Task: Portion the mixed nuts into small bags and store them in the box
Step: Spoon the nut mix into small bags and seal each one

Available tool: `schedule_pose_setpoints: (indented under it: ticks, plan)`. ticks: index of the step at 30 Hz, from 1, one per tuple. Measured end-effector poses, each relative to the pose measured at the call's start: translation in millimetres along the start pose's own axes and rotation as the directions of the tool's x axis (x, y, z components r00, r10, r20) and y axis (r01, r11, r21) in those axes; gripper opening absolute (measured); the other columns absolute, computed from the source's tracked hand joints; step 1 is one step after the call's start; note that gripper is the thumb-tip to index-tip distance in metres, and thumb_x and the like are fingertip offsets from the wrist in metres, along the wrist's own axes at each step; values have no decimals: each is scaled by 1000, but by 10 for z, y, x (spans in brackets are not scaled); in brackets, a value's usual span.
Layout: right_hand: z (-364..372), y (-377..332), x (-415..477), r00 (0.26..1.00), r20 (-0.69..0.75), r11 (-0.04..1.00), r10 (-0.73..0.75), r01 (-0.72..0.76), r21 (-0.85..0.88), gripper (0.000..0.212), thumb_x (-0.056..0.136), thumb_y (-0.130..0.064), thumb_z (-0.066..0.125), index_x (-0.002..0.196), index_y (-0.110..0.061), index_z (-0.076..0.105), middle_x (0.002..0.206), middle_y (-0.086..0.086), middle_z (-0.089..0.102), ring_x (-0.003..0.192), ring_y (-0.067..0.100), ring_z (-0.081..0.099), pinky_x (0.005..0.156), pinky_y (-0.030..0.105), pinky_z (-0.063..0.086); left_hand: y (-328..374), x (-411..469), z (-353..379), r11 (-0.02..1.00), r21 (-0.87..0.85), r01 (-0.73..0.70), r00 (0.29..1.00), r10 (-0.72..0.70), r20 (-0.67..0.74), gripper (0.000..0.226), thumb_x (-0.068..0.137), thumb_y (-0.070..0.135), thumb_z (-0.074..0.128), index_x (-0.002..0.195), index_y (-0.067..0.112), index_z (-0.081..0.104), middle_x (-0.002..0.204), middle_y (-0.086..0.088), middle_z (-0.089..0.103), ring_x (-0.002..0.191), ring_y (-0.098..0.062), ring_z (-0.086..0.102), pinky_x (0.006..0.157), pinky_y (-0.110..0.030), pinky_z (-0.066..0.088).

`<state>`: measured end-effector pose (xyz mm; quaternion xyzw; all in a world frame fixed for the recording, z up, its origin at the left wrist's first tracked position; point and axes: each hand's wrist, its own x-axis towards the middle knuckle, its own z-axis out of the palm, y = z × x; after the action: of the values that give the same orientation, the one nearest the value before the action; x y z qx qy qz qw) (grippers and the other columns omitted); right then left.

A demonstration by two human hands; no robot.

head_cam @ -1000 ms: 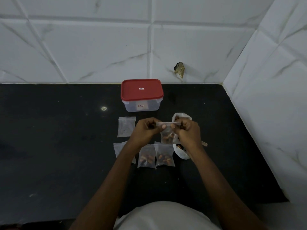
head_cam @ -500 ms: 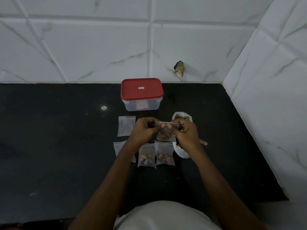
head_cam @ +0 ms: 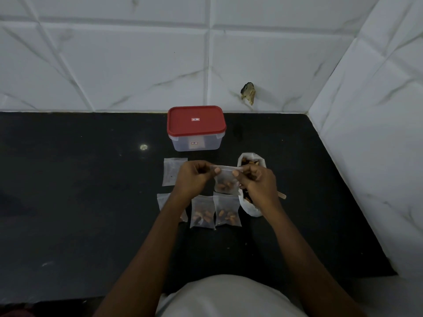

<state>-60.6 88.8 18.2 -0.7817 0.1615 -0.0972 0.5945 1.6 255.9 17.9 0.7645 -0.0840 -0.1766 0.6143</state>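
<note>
Fingers [head_cam: 217,170] of both hands are clamped on the top strip of one small bag [head_cam: 226,183], thumbs on the near face and close together. The left hand [head_cam: 191,177] takes the left end, the right hand [head_cam: 257,183] the right. The bag hangs just above the worktop [head_cam: 68,191], with a few brown nuts settled at its bottom. My reading of the step in hand: pressing the closure shut on a filled portion. Two filled bags [head_cam: 202,211] lie side by side nearer the person. A third bag [head_cam: 163,200] is partly under the left forearm, its contents hard to tell. One empty bag [head_cam: 173,171] lies flat behind the left hand. The supply bag [head_cam: 251,159] of mixed nuts stands open just beside the right hand, and a wooden handle [head_cam: 282,196] pokes out from behind the wrist. The box [head_cam: 195,144] sits behind the bags, near the tiled wall, with its red lid [head_cam: 196,124] on. The next move likely calls for running the pinch the full width of the strip, then laying this bag with the others. The empty bag needs filling, and the lid must come off before anything is stored. As for writing, there is a small sticker on the lid [head_cam: 195,119] and another on the box front [head_cam: 194,143], both too small to read.
</note>
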Motion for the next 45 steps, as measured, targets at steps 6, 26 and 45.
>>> schedule_pose_setpoints:
  ticks: [6,26,45]
  plan:
    - [-31,9,7,1000,-21,997,6,-7,-83,11,86,-4,71,80,-13,71,81,4,72,77,10,68,69,19,54,-44,-20,-45,998,-62,3,993,5,120,14,89,21,68,102,16,71,97,1,73,91,-5,69,74,-18,52]
    - [-68,99,24,998,37,994,57,-53,-99,10,93,-11,65,92,-14,74,84,-1,73,84,12,69,75,26,56,-60,43,11,998,54,11,993,-18,119,16,81,26,75,89,13,70,89,-4,74,83,-12,71,70,-18,56]
    - [-69,143,42,990,-86,992,109,-113,-50,9,89,-18,71,82,-23,75,75,3,74,74,28,71,71,53,58,-110,52,-10,995,-80,62,995,-55,83,21,89,26,67,89,5,69,91,-7,73,88,-16,67,76,-28,52]
